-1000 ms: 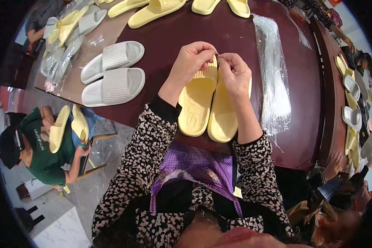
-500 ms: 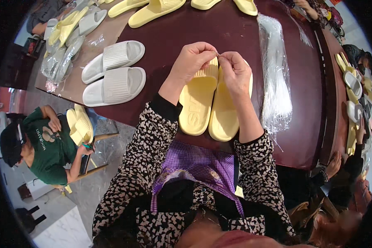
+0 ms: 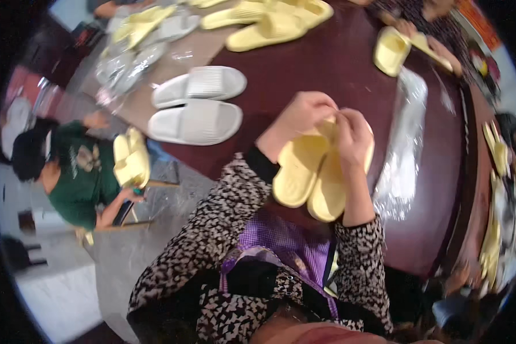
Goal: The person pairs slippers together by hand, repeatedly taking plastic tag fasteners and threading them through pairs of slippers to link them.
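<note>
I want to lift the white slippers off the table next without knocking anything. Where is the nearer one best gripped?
Probably by its broad ribbed strap. The nearer white slipper lies flat, sole down, on the dark table, so the strap arches clear of the footbed and offers a hold. Come from above on the left, where it lies close to the table edge, well apart from the yellow pair under both hands.

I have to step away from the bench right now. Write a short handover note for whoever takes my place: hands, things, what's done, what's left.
Left hand and right hand: both pinch at the strap end of the yellow slippers, fingertips close together.
The yellow pair lies side by side on the dark red table, heels toward you.
Clear plastic bags lie just to the right; a white pair sits to the left.
Done: pair matched up.
Left: likely bagging; the pair is not in a bag.
</note>
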The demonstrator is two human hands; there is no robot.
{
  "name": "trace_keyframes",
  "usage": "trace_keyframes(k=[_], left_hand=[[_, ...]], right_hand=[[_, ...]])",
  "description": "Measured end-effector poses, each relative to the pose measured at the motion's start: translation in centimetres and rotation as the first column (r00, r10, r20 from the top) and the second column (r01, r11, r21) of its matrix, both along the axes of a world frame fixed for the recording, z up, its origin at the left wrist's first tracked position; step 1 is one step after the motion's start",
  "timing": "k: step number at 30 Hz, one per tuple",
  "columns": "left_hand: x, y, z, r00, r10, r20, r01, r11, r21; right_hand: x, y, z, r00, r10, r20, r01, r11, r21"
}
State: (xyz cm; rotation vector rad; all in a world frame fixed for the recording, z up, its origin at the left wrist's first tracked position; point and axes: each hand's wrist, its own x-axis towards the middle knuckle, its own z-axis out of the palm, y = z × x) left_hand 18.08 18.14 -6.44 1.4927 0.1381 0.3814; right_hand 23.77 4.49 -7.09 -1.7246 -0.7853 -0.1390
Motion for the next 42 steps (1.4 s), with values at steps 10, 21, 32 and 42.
trace_keyframes(k=[10, 21, 32, 42], left_hand=[[-5.1, -2.3, 0.7, 0.839, 0.350, 0.416, -0.501, 0.795, 0.343], [-21.1, -4.0, -5.7, 0.789, 0.556, 0.264, -0.505, 0.341, 0.792], [-21.9, -5.0, -6.6, 0.771, 0.518, 0.370, -0.513, 0.160, 0.843], [-21.7, -4.9, -7.2, 0.759, 0.502, 0.414, -0.545, 0.141, 0.827]], right_hand=[[0.1, 0.8, -0.3, 0.999, 0.017, -0.038, -0.017, 1.000, -0.001], [1.4, 0.0, -1.0, 0.997, 0.030, 0.075, -0.027, 0.999, -0.034], [1.5, 0.5, -2.2, 0.987, 0.128, 0.095, -0.127, 0.992, -0.021], [1.7, 0.4, -2.3, 0.987, 0.106, 0.119, -0.101, 0.994, -0.043]])
